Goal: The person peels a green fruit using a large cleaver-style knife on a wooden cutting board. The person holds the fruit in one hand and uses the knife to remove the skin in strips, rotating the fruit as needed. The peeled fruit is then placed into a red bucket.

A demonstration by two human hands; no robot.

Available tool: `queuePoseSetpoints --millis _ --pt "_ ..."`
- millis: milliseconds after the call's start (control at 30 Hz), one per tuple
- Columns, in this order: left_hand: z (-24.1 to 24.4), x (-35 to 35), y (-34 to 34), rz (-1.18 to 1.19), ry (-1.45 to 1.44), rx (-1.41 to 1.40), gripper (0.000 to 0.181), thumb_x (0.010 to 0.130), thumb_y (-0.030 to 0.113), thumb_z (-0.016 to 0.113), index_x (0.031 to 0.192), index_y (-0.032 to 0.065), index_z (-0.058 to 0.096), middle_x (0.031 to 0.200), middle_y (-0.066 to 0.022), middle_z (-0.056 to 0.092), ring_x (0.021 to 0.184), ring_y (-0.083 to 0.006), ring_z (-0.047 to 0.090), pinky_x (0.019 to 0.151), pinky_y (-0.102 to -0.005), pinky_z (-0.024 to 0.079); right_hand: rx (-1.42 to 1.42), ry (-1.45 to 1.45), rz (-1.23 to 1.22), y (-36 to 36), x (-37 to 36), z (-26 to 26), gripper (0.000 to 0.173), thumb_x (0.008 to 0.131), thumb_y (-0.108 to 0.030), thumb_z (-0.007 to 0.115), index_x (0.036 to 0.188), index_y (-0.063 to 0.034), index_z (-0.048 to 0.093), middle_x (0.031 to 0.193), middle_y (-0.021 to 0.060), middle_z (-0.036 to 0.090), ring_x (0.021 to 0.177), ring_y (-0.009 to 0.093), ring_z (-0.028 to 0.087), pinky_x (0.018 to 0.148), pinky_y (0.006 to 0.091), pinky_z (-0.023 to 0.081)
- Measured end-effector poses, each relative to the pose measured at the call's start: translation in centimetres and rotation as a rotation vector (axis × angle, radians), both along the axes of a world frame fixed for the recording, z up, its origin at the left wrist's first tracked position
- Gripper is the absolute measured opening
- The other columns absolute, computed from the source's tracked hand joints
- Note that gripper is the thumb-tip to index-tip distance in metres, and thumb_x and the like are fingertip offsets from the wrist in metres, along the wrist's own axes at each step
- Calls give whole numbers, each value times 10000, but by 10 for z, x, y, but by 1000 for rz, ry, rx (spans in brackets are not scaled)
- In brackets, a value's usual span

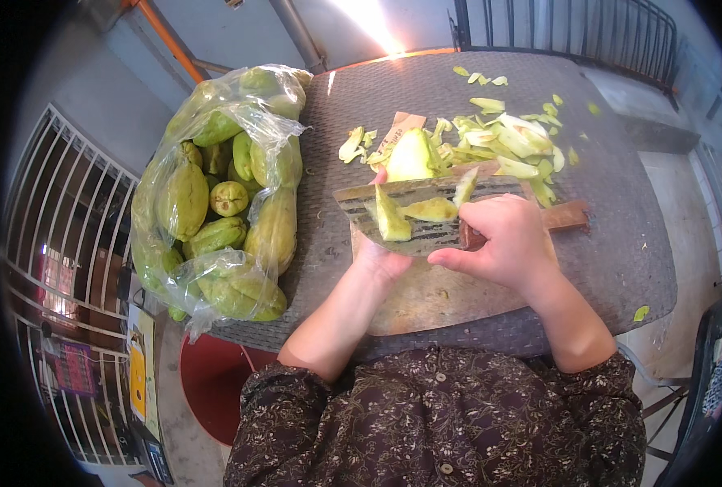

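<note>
My right hand (507, 240) grips the brown handle of a broad cleaver (425, 240), its blade held flat-side up above a wooden cutting board (452, 304). Cut chayote pieces (392, 216) rest on the blade, one near my right fingers. My left hand (385, 260) is mostly hidden beneath the blade. Its fingertip shows at the lower side of a pale, peeled chayote (411, 157), which it appears to hold just beyond the blade. Chayote peelings and scraps (519, 137) lie heaped past the board.
A clear plastic bag (275, 125) full of whole green chayotes (183, 201) stands at the left. Everything sits on a dark woven-pattern table (610, 243). A brown wooden bar (565, 217) juts out right of the board. A red bucket (211, 383) is below the table's left front edge.
</note>
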State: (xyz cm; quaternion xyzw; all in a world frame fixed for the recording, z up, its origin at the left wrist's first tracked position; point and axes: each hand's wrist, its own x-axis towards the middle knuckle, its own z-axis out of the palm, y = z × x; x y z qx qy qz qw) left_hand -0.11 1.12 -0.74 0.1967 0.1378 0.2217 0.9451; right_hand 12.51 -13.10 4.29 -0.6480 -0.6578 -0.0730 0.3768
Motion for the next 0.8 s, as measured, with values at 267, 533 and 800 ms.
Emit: queuePoseSetpoints --millis 267,533,800 --pt "4 -3 0 38 51 19 689 904 585 509 1399 109 460 1382 -142 499 1234 -304 511 1026 -513 433 14 -24 22 1 1 0 586 695 -661 729 599 -102 581 533 42 582 509 241 617 503 354 469" --pt "15 -6 -6 57 174 136 779 937 701 305 1476 142 373 1466 -144 416 1352 -343 399 1094 -554 345 -59 -62 -80 8 29 -6 568 682 -652 747 650 -95 640 533 74 573 509 259 608 504 361 470" --pt "23 -6 -13 -49 230 202 783 879 728 383 1426 172 444 1405 -120 491 1233 -309 517 929 -513 474 -87 103 -160 7 48 -7 566 693 -614 761 643 -67 622 535 80 572 495 231 592 489 340 439"
